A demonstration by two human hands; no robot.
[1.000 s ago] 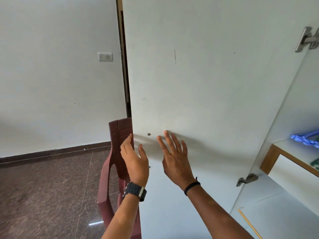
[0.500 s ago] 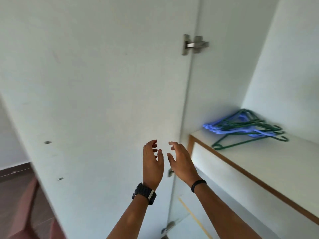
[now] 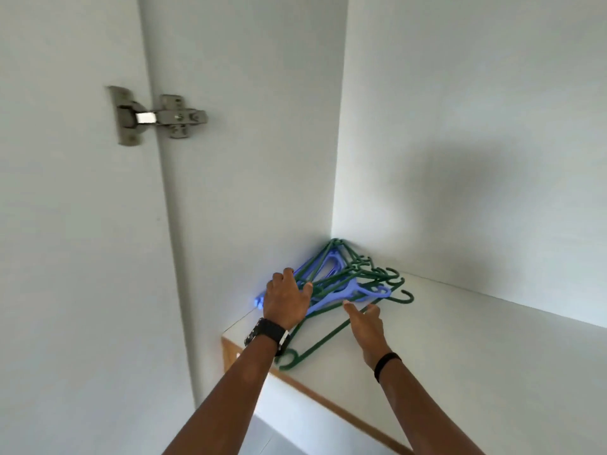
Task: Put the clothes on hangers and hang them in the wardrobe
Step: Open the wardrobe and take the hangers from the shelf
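Observation:
A tangled pile of green and blue plastic hangers (image 3: 353, 280) lies in the back left corner of a white wardrobe shelf (image 3: 460, 349). My left hand (image 3: 285, 298), with a black watch on the wrist, rests on the left side of the pile, fingers curled over the hangers; whether it grips one I cannot tell. My right hand (image 3: 366, 323), with a black band on the wrist, hovers with fingers apart just in front of the pile, over a green hanger (image 3: 315, 346) that sticks out toward the shelf edge. No clothes are in view.
The open wardrobe door (image 3: 75, 257) stands at the left, held by a metal hinge (image 3: 157, 116). White wardrobe walls close the shelf at the left and back. The shelf has a wooden front edge (image 3: 328, 399), with another white surface below it.
The view has swung right from the door and chair into the wardrobe. Both hands have reached forward and up from in front of the door to the hanger pile.

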